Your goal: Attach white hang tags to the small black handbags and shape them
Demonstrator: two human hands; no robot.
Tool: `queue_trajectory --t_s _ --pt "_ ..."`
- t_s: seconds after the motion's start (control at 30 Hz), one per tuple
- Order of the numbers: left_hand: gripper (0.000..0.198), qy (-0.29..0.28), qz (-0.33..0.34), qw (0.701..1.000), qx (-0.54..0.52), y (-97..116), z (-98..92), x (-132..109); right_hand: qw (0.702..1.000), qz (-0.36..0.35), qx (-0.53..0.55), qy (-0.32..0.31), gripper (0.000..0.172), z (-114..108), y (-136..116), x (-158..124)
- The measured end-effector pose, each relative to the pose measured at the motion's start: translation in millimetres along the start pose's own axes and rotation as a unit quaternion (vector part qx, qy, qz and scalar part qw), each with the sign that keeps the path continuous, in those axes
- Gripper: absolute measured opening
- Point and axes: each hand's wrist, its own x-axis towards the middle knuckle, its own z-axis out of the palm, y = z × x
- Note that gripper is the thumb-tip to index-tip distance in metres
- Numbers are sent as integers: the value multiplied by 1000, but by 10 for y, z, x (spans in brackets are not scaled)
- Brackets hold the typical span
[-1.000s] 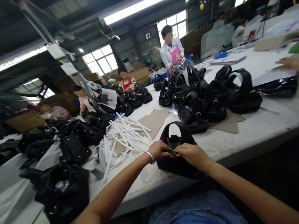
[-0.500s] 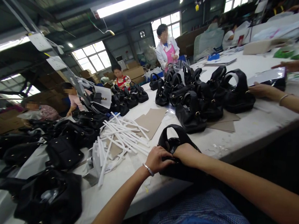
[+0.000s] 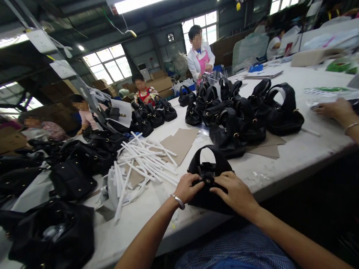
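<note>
Directly before me at the table's near edge stands a black handbag (image 3: 208, 199), its handle arched up behind the opening. My left hand (image 3: 188, 188), with a silver bangle at the wrist, grips the left side of the bag's top edge between thumb and fingers. On the right side of the same edge, my right hand (image 3: 235, 191) pinches the rim. A small round snap shows between the two hands at the mouth of the bag. Left of the bag lies a heap of white tubes (image 3: 146, 161), with brown cardboard sheets (image 3: 180, 145) behind it.
Several finished-looking black handbags (image 3: 229, 132) crowd the white table (image 3: 292, 160). More black bags (image 3: 56, 232) pile up at the left. A co-worker's hand (image 3: 337, 109) handles clear plastic at the right. Other people sit or stand across the table.
My right hand has come out of the bag and now holds its rim. My left hand stays on the edge. The co-worker's hands and plastic have shifted right.
</note>
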Motion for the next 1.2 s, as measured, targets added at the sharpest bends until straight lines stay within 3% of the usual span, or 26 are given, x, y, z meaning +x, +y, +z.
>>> queue_trajectory --t_s 0.07,0.17,0.27,0.37,0.47,0.57,0.63,0.77,0.9,1.03,1.2 --pt "20 -13 5 1000 -19 0 -21 -17 999 44 -17 22 22 96 -72 65" --pt "22 -13 16 1000 -18 42 -18 -65 995 78 -53 7 27 154 -111 192" --pt "33 0 34 999 32 109 25 -79 992 95 -83 -21 28 146 -94 292" --pt "27 9 34 996 85 144 40 -54 990 97 -98 -31 30 105 -34 330" --pt "29 -11 36 991 126 135 -17 -65 996 52 -62 -38 31 48 97 273" --pt "25 -55 62 982 169 133 -92 -138 997 -51 -10 -56 20 -11 270 149" --pt "23 -66 70 975 198 159 -109 -182 993 -98 -5 -68 26 -54 347 90" --pt "13 4 74 962 262 258 -35 -179 992 -104 -51 -42 18 -146 366 141" --pt "19 85 87 960 251 293 119 -163 992 -111 -54 20 21 -104 442 238" --pt "25 84 92 981 149 223 226 -257 991 -128 -14 25 25 89 608 223" --pt "32 213 36 976 28 -108 45 -513 990 -90 -6 104 44 105 635 43"
